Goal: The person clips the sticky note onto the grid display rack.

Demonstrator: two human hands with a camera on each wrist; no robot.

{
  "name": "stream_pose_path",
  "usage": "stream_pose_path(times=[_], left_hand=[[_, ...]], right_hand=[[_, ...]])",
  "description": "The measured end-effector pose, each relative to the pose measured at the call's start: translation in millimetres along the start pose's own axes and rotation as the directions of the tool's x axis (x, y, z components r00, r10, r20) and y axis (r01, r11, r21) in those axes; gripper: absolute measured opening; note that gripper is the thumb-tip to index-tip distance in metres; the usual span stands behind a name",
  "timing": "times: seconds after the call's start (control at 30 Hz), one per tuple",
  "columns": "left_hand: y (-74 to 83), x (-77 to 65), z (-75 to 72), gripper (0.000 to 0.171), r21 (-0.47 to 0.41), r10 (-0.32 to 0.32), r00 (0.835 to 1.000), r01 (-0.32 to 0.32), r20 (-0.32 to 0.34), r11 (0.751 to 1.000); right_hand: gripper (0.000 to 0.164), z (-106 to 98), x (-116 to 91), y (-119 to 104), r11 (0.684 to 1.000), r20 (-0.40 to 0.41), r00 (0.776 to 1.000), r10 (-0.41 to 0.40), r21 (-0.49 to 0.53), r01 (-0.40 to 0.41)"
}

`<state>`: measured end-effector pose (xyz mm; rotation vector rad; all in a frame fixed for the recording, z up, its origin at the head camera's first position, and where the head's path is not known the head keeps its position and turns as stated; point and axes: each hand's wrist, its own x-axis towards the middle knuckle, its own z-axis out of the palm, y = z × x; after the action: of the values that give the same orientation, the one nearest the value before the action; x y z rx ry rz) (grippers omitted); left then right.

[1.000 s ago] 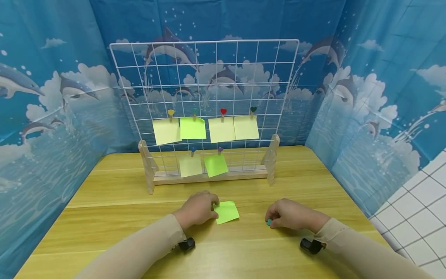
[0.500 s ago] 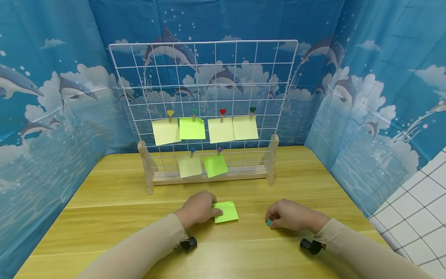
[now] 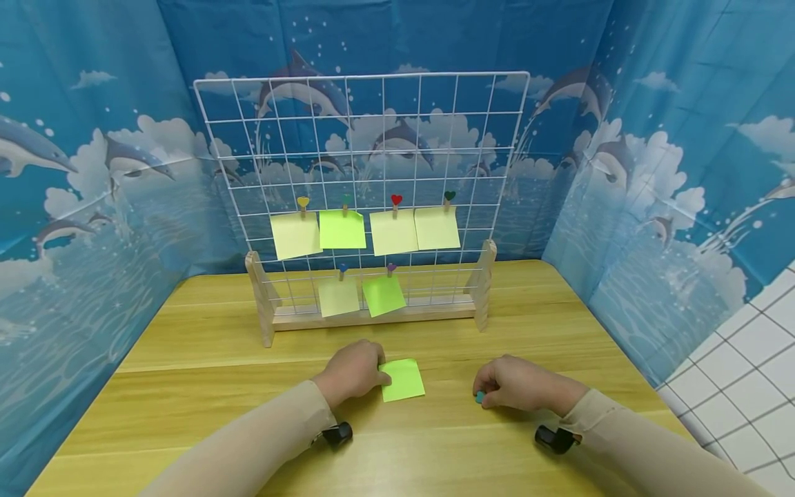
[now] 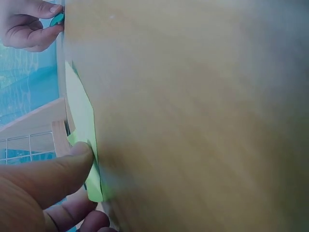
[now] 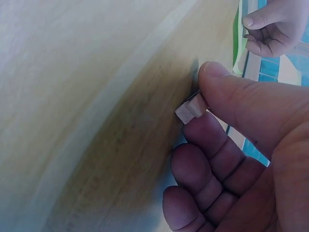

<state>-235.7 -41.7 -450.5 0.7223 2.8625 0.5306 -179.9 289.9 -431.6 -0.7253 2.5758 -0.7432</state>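
Note:
In the head view, my left hand [image 3: 351, 373] pinches the left edge of a bright green sticky note [image 3: 405, 379] low over the wooden table. The left wrist view shows the thumb on the upper face of the note [image 4: 83, 113], which bows slightly, with fingers beneath. To the right, my right hand [image 3: 515, 383] pinches a small wooden clothespin [image 5: 186, 112] between thumb and forefinger. The clothespin carries a teal ornament [image 3: 480, 397], which peeks out at the fingertips in the head view. The other right fingers lie curled beside it.
Behind the hands stands a white wire grid [image 3: 384, 150] on a wooden base [image 3: 375, 317]. Several yellow and green notes hang on it from heart-topped clothespins, such as the red one [image 3: 396, 201]. Dolphin-print curtains [image 3: 93, 172] surround the table [image 3: 205, 386] at the back and sides.
My left thumb has slid onto the green note and drawn back toward its left edge. The note has shifted and turned slightly. My right hand keeps its place with the clothespin.

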Motion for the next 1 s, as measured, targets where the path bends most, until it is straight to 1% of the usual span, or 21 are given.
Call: stream_pose_path(times=[0.13,0.27,0.5,0.83,1.0], left_hand=[[1.5,-0.4,-1.1,0.024,-0.046,0.001,1.000,-0.001,0.012,0.999],[2.5,0.7,-1.1,0.020,-0.072,0.011,1.000,-0.009,0.022,0.997],[2.8,4.0,0.3,0.012,-0.101,-0.015,1.000,0.017,0.023,0.995],[4.1,3.9,0.0,0.003,-0.078,0.008,1.000,-0.008,-0.007,0.997],[8.0,2.6,0.2,0.009,-0.099,-0.010,1.000,0.009,-0.016,0.995]], right_hand=[[0.007,-0.1,-0.5,-0.4,1.000,-0.001,1.000,0.001,-0.004,-0.001],[0.007,-0.2,-0.6,-0.2,1.000,-0.002,1.000,0.000,-0.010,0.000],[0.006,-1.3,-1.1,1.0,1.000,-0.015,1.000,-0.012,-0.016,0.012],[0.008,-0.6,-1.5,1.9,0.999,-0.050,0.999,-0.001,-0.053,-0.002],[0.008,-0.3,-0.9,3.6,0.998,-0.071,0.997,0.002,-0.062,-0.006]])
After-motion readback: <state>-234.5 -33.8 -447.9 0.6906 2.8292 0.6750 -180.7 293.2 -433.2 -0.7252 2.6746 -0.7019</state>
